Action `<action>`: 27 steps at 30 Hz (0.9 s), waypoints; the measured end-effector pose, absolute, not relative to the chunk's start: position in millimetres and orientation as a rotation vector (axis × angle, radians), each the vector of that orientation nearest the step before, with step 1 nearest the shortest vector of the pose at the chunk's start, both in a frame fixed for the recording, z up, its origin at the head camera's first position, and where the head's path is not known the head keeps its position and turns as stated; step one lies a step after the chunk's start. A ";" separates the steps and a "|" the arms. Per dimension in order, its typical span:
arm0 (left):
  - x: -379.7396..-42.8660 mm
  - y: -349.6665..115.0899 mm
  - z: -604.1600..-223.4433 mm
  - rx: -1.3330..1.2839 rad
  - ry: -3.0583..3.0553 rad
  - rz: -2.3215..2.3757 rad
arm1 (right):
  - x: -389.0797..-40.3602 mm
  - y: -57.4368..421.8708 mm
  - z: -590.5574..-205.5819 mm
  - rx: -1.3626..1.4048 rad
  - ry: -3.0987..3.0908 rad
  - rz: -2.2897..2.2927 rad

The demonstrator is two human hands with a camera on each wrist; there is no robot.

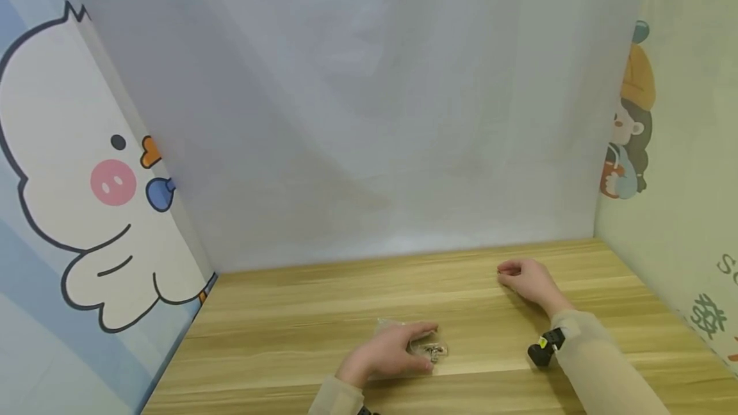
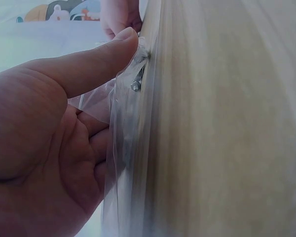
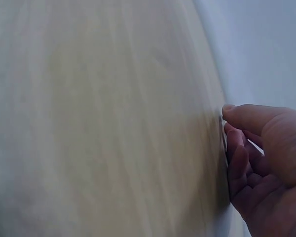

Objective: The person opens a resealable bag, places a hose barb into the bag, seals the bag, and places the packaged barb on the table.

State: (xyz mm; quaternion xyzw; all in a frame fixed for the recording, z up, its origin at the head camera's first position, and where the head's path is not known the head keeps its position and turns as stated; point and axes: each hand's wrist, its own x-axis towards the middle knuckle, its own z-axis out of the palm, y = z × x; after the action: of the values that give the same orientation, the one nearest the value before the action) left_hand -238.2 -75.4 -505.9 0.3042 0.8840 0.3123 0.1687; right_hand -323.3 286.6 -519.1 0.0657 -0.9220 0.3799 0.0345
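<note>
Near the front middle of the table, my left hand (image 1: 387,352) rests on a clear plastic bag (image 1: 439,348), thumb and forefinger spread apart. Small metal screws (image 1: 432,353) lie in the bag by the fingertips. In the left wrist view the film of the bag (image 2: 121,143) stands between the thumb and the other fingers, with a screw (image 2: 136,83) below the thumb tip. Farther back on the right, my right hand (image 1: 532,284) is low over the tabletop. Its thumb and forefinger pinch a small dark piece (image 3: 220,119), mostly hidden; its kind is unclear.
The wood-grain table (image 1: 277,325) runs back to a pale curtain (image 1: 369,114). A panel with a cartoon bird (image 1: 69,146) stands on the left, and a pale green printed panel (image 1: 680,178) on the right. A black wrist camera (image 1: 542,352) sits below the right forearm.
</note>
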 end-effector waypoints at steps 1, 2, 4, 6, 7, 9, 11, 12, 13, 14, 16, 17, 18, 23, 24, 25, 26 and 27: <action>-238.4 -75.3 -506.0 0.865 2.514 0.887 | -323.3 286.0 -518.6 0.202 -2.837 1.165; -238.6 -75.3 -506.0 0.866 2.512 0.889 | -323.4 285.9 -518.4 0.209 -2.841 1.156; -238.9 -75.1 -506.0 0.865 2.507 0.894 | -323.0 285.4 -517.0 0.205 -2.851 1.150; -239.1 -75.0 -506.4 0.867 2.508 0.890 | -322.3 284.6 -515.1 0.206 -2.861 1.140; -239.4 -74.8 -506.6 0.868 2.507 0.890 | -322.0 284.2 -514.4 0.208 -2.866 1.136; -239.6 -74.9 -507.1 0.865 2.505 0.894 | -321.6 282.7 -512.9 0.202 -2.869 1.128; -239.7 -75.0 -507.5 0.865 2.507 0.893 | -321.7 281.4 -512.5 0.203 -2.869 1.119; -239.9 -75.0 -507.8 0.864 2.506 0.894 | -321.7 281.0 -512.3 0.206 -2.869 1.111; -240.0 -75.0 -507.9 0.864 2.506 0.895 | -321.9 280.6 -512.4 0.203 -2.868 1.108; -240.2 -75.0 -507.9 0.863 2.506 0.896 | -322.3 280.4 -512.8 0.201 -2.868 1.102; -240.4 -74.9 -508.1 0.864 2.509 0.892 | -323.6 280.8 -513.9 0.192 -2.867 1.099; -240.5 -74.9 -508.2 0.863 2.509 0.892 | -324.2 281.0 -514.4 0.188 -2.867 1.095; -240.6 -74.9 -508.2 0.862 2.510 0.891 | -324.7 281.0 -514.8 0.190 -2.868 1.088; -240.7 -74.8 -508.8 0.856 2.518 0.889 | -326.4 280.2 -516.4 0.196 -2.870 1.066; -240.8 -74.7 -509.0 0.857 2.519 0.888 | -326.1 279.8 -516.1 0.201 -2.871 1.063; -240.8 -74.7 -509.2 0.856 2.520 0.887 | -325.8 279.4 -515.8 0.201 -2.871 1.064; -240.8 -74.7 -509.5 0.857 2.522 0.884 | -325.4 279.1 -515.5 0.199 -2.871 1.064; -241.0 -74.7 -509.7 0.858 2.522 0.882 | -325.1 278.8 -515.1 0.199 -2.872 1.065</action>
State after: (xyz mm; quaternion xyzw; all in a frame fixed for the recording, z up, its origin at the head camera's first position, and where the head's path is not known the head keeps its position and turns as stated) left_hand -241.0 -74.7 -509.7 0.3014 0.8862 0.3099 0.1667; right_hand -325.1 278.8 -515.1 0.0648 -0.9350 0.3468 0.0361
